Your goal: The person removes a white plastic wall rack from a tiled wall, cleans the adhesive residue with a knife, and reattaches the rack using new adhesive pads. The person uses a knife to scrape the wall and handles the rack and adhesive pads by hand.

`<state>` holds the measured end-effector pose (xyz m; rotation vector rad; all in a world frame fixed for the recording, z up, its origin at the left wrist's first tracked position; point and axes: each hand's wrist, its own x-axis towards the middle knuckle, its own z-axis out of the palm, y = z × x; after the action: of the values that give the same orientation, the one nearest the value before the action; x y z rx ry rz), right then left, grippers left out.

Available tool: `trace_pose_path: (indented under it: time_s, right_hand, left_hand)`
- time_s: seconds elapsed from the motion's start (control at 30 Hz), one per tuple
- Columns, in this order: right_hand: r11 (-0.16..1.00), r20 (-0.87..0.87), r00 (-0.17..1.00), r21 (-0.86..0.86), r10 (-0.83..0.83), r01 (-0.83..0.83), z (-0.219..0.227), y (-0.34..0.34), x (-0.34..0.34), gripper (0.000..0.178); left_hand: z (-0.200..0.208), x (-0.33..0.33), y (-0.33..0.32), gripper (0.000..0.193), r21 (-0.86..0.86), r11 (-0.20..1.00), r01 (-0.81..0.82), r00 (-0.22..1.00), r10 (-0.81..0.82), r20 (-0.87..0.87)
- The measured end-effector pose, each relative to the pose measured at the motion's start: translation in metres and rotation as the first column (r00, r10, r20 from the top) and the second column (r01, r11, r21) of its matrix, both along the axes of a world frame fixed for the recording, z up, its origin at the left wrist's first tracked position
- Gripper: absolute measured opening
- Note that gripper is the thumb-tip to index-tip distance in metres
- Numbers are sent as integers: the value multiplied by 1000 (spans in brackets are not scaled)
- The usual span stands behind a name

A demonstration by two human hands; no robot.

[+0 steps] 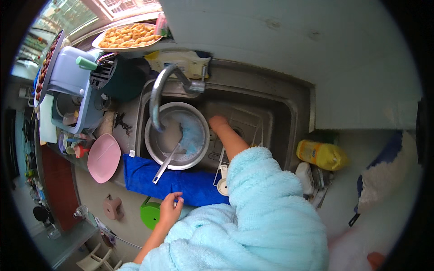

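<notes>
A round metal basin (204, 143) stands in the left part of the steel sink (275, 122). It holds cloudy, sudsy water with a light blue patch in it. A long-handled metal utensil (163, 169) leans over its near rim, its head under the water. My right hand (219, 123) is beside the basin's right rim, low in the sink, fingers curled; what they hold, if anything, is hidden. My left hand (171, 210) hangs at the sink's front edge by a blue towel (181, 183), fingers loosely bent and apart, holding nothing.
The curved faucet (157, 101) arches over the basin. A white wire rack (223, 171) stands to my right hand's near side. Left are a pink plate (104, 158) and a blue dish bin (88, 113). A yellow bottle (321, 154) lies right; a green stool (150, 213) stands below.
</notes>
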<state>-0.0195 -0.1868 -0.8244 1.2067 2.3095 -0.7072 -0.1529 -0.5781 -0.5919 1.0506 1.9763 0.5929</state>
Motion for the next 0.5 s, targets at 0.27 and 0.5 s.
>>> trace_pose_path:
  time_s: [0.27,0.5]
  right_hand:
    - [983,129,992,-178,-15,38,-60,4,-4,35]
    - [992,150,988,-126,27,-8,-42,4,-8,35]
  left_hand:
    - [3,-5,-24,24,-37,975,-218,976,218,-2]
    - [-2,-12,-20,24,-22,988,-153,988,153,12]
